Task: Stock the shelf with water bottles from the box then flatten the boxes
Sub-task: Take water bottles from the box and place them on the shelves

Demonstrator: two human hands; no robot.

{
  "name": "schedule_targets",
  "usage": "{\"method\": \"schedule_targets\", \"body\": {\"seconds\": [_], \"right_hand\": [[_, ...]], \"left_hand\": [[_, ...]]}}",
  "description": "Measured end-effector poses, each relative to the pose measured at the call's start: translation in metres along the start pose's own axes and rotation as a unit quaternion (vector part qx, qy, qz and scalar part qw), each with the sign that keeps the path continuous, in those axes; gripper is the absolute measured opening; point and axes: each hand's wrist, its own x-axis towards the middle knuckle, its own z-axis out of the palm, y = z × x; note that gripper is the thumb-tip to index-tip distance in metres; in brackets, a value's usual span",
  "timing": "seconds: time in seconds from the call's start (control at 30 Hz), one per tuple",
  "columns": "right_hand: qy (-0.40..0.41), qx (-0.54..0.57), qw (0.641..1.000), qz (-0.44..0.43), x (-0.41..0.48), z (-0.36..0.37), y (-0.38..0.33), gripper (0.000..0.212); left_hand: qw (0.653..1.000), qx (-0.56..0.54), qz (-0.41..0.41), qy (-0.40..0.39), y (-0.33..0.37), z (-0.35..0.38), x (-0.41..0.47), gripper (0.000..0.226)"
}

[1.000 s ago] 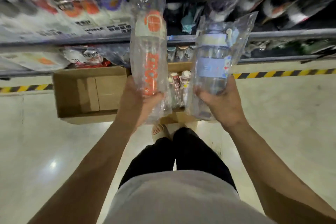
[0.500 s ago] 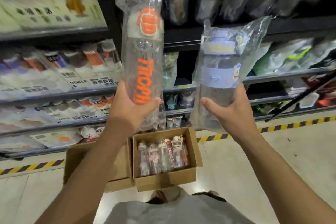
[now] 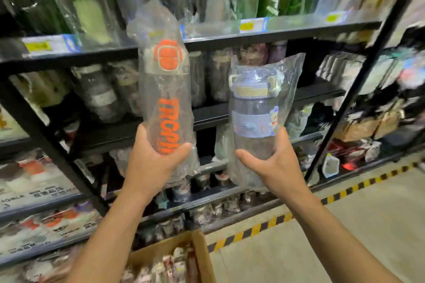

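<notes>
My left hand [image 3: 150, 163] grips the lower part of a tall clear bottle with an orange lid and orange lettering [image 3: 164, 89], wrapped in a plastic bag. My right hand [image 3: 273, 165] grips the base of a shorter clear bottle with a blue lid and blue band [image 3: 253, 112], also bagged. Both bottles are held upright in front of the black shelf [image 3: 207, 42]. A cardboard box [image 3: 202, 250] holding several small wrapped bottles sits on the floor below my arms.
The black metal shelving is packed with bagged bottles on several levels, with yellow price tags [image 3: 247, 26] on the rail. A slanted black upright [image 3: 368, 62] stands at the right. Yellow-black tape [image 3: 271, 225] lines the pale floor.
Both hands have lifted the bottles from just above the box up to the shelf's middle levels. The view tilted upward, so the box now lies at the bottom edge.
</notes>
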Motion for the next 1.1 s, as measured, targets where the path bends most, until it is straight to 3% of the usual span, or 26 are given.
{"method": "schedule_targets", "body": {"seconds": [0.27,0.43,0.8,1.1], "right_hand": [[0.06,-0.023,0.998,0.019,0.027,-0.143,0.02,0.078],[0.099,-0.034,0.994,0.034,0.051,-0.196,0.039,0.078],[0.12,-0.06,0.99,0.032,0.149,-0.241,0.104,0.072],[0.109,-0.114,0.987,0.029,0.264,-0.255,0.159,0.08]], "left_hand": [[0.999,-0.012,0.012,-0.046,0.048,0.141,0.003,0.06],[0.997,-0.024,0.007,-0.072,0.056,0.199,0.024,0.074],[0.991,-0.066,-0.003,-0.113,0.018,0.312,0.107,0.073],[0.989,-0.063,0.002,-0.133,-0.014,0.396,0.198,0.075]]}}
